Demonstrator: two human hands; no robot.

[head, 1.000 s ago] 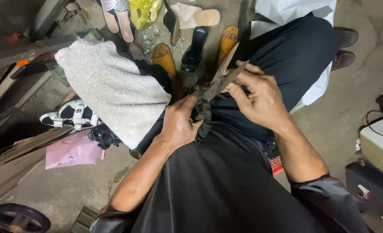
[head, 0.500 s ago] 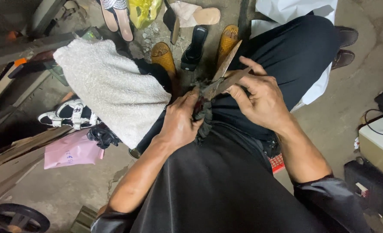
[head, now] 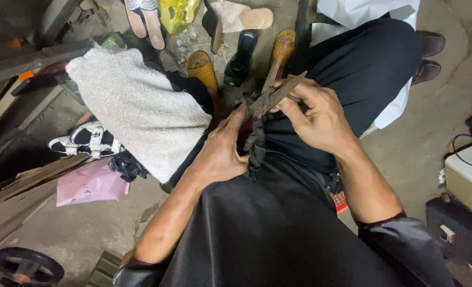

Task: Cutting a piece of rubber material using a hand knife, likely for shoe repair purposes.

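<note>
My right hand (head: 318,119) grips a flat brown blade-like tool (head: 276,95) that slants up to the right. Its lower end meets a dark, frayed bundle of material (head: 254,141) over my lap. My left hand (head: 220,151) pinches that dark bundle from the left, thumb raised toward the tool. Both hands work above my black trousers (head: 278,228). A white woolly cloth (head: 137,109) lies over my left knee.
Sandals and shoes lie on the concrete floor ahead: yellow-brown soles (head: 204,66), a black heel (head: 241,53), a white-strapped sandal (head: 87,141). A pink bag (head: 90,186) lies at left, wooden planks (head: 13,186) beside it, a small wheel (head: 28,266) below. Boxes and a cable (head: 467,170) stand at right.
The hands have shifted only slightly. The tool's tip has tilted a little and the left thumb has lifted toward it.
</note>
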